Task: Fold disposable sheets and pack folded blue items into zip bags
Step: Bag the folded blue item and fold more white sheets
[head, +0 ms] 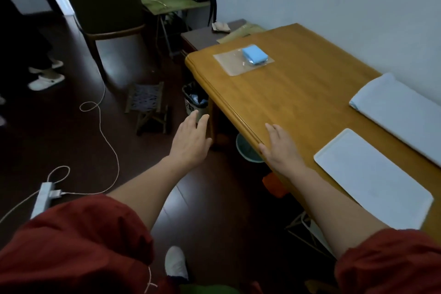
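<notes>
A folded blue item lies inside a clear zip bag near the far left corner of the wooden table. A folded pale blue sheet lies along the wall on the right, and a white folded sheet rests near the table's front edge. My left hand hovers over the floor beside the table with fingers straight, holding nothing. My right hand lies flat over the table's left edge, fingers extended, empty.
A chair and a small cluttered side table stand at the back. A bin and a low stool sit on the dark floor by the table. A power strip with a cable lies at the left. Another person's slippered feet stand far left.
</notes>
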